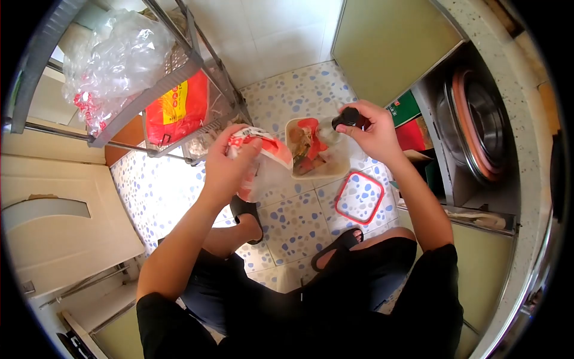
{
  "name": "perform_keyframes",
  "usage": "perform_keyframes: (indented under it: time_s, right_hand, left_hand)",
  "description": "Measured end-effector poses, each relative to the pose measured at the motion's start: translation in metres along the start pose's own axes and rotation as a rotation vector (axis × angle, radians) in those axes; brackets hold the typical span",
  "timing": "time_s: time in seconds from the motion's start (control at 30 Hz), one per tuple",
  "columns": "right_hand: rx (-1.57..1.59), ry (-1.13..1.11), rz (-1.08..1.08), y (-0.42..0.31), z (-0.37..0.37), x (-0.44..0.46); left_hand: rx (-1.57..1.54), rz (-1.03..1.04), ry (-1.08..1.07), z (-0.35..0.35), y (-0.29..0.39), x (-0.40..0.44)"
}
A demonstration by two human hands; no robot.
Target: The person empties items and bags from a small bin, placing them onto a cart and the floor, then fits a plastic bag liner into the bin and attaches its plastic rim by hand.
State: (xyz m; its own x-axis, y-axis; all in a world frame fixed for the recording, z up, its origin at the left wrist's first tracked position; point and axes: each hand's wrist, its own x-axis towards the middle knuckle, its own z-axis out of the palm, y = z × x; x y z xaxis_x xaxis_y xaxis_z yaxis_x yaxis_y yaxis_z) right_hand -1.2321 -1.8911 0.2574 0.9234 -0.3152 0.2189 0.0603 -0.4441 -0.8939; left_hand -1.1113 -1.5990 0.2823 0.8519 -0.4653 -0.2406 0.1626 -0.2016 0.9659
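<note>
Packet point(274, 148) aslant, end toward tub point(336, 169)

lid point(360, 198): on floor point(292, 230), right of container point(336, 164) | bags point(122, 51): on rack point(146, 96), left | basins point(483, 119): in cabinet point(478, 199), right

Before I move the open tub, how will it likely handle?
The tub is probably stiff, since its walls hold a boxy shape. Its loose contents may shift or spill if tipped, as the top is open.
</note>
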Motion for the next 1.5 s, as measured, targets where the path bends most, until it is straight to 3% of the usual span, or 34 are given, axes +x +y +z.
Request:
perform_keyframes:
  time_s: [0.1, 0.23, 0.33, 0.63, 0.73, 0.83, 0.93, 1.03, 1.13, 1.23, 1.33, 1.43, 1.5]
  right_hand:
    - [0.074, 0.022, 0.03, 0.009, 0.0, -0.01]
    - [0.152, -0.004, 0.089, 0.011, 0.008, -0.022]
    - [0.235, 0.011, 0.102, 0.008, 0.004, -0.033]
    - [0.348, 0.085, 0.14, 0.012, -0.049, -0.057]
    - [0.373, 0.095, 0.208, 0.005, -0.076, -0.077]
    - [0.339, 0.179, 0.23, 0.013, -0.095, -0.112]
    - [0.366, 0.213, 0.259, 0.034, -0.108, -0.146]
    - [0.3, 0.261, 0.27, 0.047, -0.109, -0.169]
    - [0.27, 0.301, 0.321, 0.052, -0.104, -0.183]
    - [0.331, 0.321, 0.425, 0.052, -0.101, -0.184]
    - [0.22, 0.314, 0.35, 0.067, -0.088, -0.182]
    - [0.237, 0.305, 0.335, 0.092, -0.073, -0.18]
    - [0.194, 0.342, 0.336, 0.108, -0.063, -0.181]
  left_hand:
    - [0.251, 0.29, -0.013, 0.012, -0.037, 0.002]
    - [0.544, 0.678, -0.038, 0.061, -0.038, 0.021]
    - [0.49, 0.594, 0.021, 0.094, -0.065, 0.04]
    - [0.783, 0.572, 0.103, 0.13, -0.141, 0.057]
    - [0.808, 0.424, 0.075, 0.13, -0.151, 0.059]
    - [0.939, 0.454, 0.046, 0.125, -0.164, 0.065]
    - [0.987, 0.68, 0.114, 0.134, -0.181, 0.068]
    - [0.85, 0.804, 0.153, 0.151, -0.182, 0.066]
    - [0.629, 0.987, 0.019, 0.163, -0.165, 0.072]
    - [1.112, 0.975, -0.363, 0.156, -0.164, 0.077]
    - [1.156, 1.0, -0.367, 0.145, -0.18, 0.079]
    - [0.914, 0.883, -0.281, 0.139, -0.178, 0.081]
    - [0.851, 1.057, -0.144, 0.15, -0.167, 0.08]
